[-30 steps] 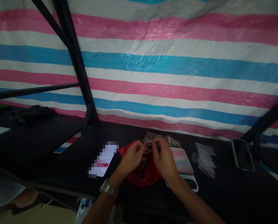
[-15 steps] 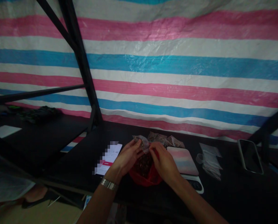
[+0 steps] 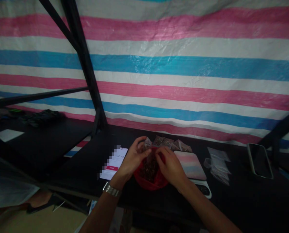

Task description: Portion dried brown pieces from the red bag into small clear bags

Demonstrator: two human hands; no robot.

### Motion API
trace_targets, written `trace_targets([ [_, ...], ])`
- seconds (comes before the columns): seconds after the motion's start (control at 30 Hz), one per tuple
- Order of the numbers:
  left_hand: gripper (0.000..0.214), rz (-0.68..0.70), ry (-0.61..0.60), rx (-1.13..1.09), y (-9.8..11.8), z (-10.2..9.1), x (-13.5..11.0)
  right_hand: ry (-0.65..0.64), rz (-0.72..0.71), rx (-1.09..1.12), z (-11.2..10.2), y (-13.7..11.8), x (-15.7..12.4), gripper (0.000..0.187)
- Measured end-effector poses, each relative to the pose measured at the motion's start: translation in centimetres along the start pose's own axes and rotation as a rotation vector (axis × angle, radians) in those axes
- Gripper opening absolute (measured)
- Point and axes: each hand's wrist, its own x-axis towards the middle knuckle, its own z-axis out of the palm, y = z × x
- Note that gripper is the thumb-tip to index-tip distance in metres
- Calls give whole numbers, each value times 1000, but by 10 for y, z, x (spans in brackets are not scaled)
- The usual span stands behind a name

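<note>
My left hand [image 3: 134,158] and my right hand [image 3: 170,166] meet over a red plastic bag [image 3: 149,181] of dark brown bits on the black table [image 3: 231,204]. Both hands pinch a small clear packet [image 3: 148,144] held above the bag's mouth. The left wrist wears a metal watch [image 3: 110,189]. Behind the hands lie several small filled clear packets [image 3: 172,144].
A small scale with a pink-blue top [image 3: 190,165] sits right of the bag, then a pile of empty clear bags [image 3: 217,165] and a phone [image 3: 259,160]. A white-red card [image 3: 114,163] lies left. Black frame posts [image 3: 86,74] rise before the striped tarp.
The hands have dropped slightly toward the red bag with the small packet, and the camera view has shifted a little.
</note>
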Motion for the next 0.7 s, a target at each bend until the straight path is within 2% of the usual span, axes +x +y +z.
trace_targets([
  [0.07,64,22,-18,64,-3,0,1,42,41,102,-1,-2,2,18],
  [0.13,62,42,-40,118,-5,1,0,62,80,239,-2,-5,4,32],
  [0.27,60,63,-87,212,-9,4,-2,8,116,444,-2,-9,8,55],
  [0.37,61,63,-108,280,-11,5,-4,8,144,518,-2,-6,10,49],
  [0.53,72,86,-115,393,-12,-2,-3,97,169,527,-5,1,12,42],
  [0.6,64,120,-66,460,-8,-7,-3,95,165,510,-6,2,11,41],
  [0.7,43,211,99,586,3,-16,-3,89,130,453,-10,1,9,41],
])
